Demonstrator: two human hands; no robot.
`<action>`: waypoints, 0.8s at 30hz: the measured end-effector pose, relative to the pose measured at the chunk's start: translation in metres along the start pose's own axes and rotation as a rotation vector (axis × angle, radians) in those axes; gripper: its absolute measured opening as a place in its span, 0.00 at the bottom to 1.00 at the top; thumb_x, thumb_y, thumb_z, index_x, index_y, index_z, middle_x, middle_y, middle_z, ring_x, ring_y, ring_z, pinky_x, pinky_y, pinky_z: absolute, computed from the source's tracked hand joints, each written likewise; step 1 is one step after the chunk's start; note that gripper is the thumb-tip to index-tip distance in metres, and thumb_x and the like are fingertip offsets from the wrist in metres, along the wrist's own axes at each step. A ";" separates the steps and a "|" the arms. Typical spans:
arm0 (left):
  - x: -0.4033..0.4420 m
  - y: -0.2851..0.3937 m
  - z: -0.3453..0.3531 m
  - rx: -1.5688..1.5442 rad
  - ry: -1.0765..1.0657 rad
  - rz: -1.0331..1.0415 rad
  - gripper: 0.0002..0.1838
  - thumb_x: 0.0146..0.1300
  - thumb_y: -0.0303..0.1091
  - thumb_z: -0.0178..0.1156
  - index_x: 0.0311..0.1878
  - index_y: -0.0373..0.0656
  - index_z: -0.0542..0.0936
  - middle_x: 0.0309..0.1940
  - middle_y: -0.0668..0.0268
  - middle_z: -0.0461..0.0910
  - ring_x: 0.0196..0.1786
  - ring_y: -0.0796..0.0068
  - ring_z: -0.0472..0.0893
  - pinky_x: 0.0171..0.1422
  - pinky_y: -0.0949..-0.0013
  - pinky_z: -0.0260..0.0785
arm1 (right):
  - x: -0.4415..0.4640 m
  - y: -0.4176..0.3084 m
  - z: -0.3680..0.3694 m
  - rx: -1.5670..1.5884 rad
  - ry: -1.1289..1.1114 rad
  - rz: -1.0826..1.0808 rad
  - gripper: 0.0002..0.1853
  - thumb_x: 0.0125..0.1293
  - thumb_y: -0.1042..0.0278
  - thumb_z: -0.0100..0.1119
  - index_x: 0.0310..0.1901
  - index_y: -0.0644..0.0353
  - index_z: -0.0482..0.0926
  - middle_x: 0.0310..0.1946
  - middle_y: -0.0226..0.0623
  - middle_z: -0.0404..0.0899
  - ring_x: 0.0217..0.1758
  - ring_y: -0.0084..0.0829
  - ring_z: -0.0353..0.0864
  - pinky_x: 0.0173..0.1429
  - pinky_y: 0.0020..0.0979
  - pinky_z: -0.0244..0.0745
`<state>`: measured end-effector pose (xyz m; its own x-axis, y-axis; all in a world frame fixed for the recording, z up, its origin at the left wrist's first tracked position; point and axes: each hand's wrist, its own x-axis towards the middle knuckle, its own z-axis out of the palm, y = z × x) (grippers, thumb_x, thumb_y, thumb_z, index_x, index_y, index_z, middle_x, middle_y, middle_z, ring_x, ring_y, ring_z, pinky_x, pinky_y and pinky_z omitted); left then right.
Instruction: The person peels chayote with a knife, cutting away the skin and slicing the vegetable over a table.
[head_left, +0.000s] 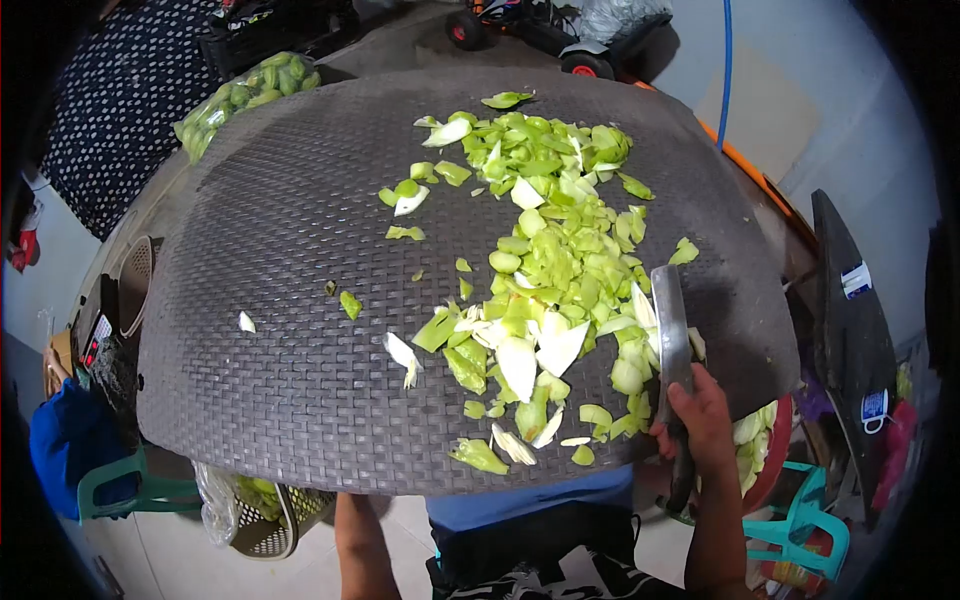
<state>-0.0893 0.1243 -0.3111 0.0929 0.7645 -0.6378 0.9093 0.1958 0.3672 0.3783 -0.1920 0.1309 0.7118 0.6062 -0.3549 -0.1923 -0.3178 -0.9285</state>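
Note:
My right hand (706,424) is closed around a large knife (672,325) at the right of the table. Its broad blade points away from me and lies against the edge of a pile of cut green vegetable pieces (560,250). The pile stretches from the table's far side to its near edge, with pale white core pieces (516,367) among the green. Only my left forearm (362,545) shows, below the near edge; the table hides the hand.
The dark woven table (260,300) has scattered scraps on its left. A bag of whole green vegetables (250,95) sits at the far left. Below stand a basket (290,520), a red basin (772,455) and a green stool (810,520). A person in blue (75,435) is at left.

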 end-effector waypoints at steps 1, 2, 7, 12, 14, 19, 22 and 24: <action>-0.007 -0.003 -0.013 -0.074 -0.036 -0.033 0.32 0.53 0.48 0.76 0.60 0.42 0.85 0.53 0.57 0.89 0.52 0.61 0.89 0.52 0.56 0.85 | -0.001 -0.002 0.000 0.006 -0.011 0.007 0.13 0.81 0.65 0.58 0.58 0.62 0.72 0.26 0.41 0.83 0.16 0.24 0.77 0.20 0.26 0.72; -0.016 -0.006 -0.027 -0.148 -0.072 -0.064 0.32 0.53 0.48 0.76 0.60 0.42 0.85 0.53 0.57 0.89 0.52 0.61 0.89 0.52 0.56 0.84 | -0.001 -0.004 0.000 0.008 -0.029 0.015 0.13 0.80 0.66 0.57 0.59 0.62 0.72 0.26 0.42 0.84 0.17 0.24 0.77 0.20 0.26 0.72; -0.091 -0.017 -0.089 -0.352 -0.221 -0.155 0.33 0.52 0.49 0.78 0.59 0.42 0.85 0.53 0.57 0.89 0.51 0.62 0.89 0.52 0.56 0.84 | 0.000 -0.010 -0.011 0.000 -0.125 0.068 0.16 0.77 0.71 0.58 0.61 0.63 0.72 0.28 0.43 0.85 0.18 0.25 0.79 0.22 0.26 0.73; -0.169 -0.030 -0.152 0.055 -0.275 0.152 0.33 0.46 0.47 0.83 0.54 0.37 0.87 0.43 0.59 0.90 0.46 0.66 0.89 0.52 0.62 0.82 | -0.014 -0.049 -0.025 -0.095 -0.161 -0.119 0.23 0.73 0.75 0.59 0.67 0.64 0.69 0.30 0.44 0.85 0.20 0.28 0.81 0.25 0.28 0.76; -0.180 -0.076 -0.161 -0.091 -0.275 0.123 0.40 0.47 0.44 0.84 0.62 0.32 0.83 0.50 0.61 0.88 0.53 0.67 0.87 0.61 0.61 0.81 | -0.017 -0.067 -0.019 -0.007 -0.147 -0.265 0.26 0.72 0.73 0.60 0.70 0.64 0.67 0.30 0.44 0.85 0.22 0.28 0.81 0.27 0.28 0.77; -0.261 -0.026 -0.154 -0.919 -0.628 0.351 0.51 0.35 0.23 0.88 0.68 0.38 0.74 0.55 0.58 0.82 0.57 0.57 0.84 0.57 0.52 0.85 | -0.006 -0.050 -0.014 -0.062 -0.283 -0.172 0.16 0.72 0.65 0.65 0.57 0.63 0.79 0.25 0.30 0.79 0.21 0.19 0.73 0.26 0.26 0.66; -0.305 0.044 -0.141 -1.301 -0.888 0.462 0.51 0.38 0.24 0.86 0.69 0.36 0.71 0.56 0.44 0.80 0.60 0.43 0.83 0.56 0.40 0.85 | -0.011 -0.055 0.000 -0.160 -0.201 -0.101 0.10 0.75 0.61 0.64 0.42 0.60 0.84 0.21 0.26 0.74 0.20 0.16 0.66 0.25 0.26 0.60; -0.318 0.081 -0.133 -1.415 -0.972 0.533 0.50 0.39 0.26 0.84 0.69 0.33 0.70 0.56 0.35 0.77 0.58 0.37 0.83 0.53 0.39 0.86 | -0.013 -0.052 0.003 -0.166 -0.084 -0.182 0.13 0.75 0.58 0.64 0.43 0.61 0.83 0.20 0.30 0.76 0.18 0.22 0.68 0.25 0.28 0.64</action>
<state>-0.0993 -0.0211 0.0113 0.8841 0.4193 -0.2062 -0.2483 0.7954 0.5529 0.3771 -0.1810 0.1834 0.6644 0.7206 -0.1982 0.0520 -0.3091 -0.9496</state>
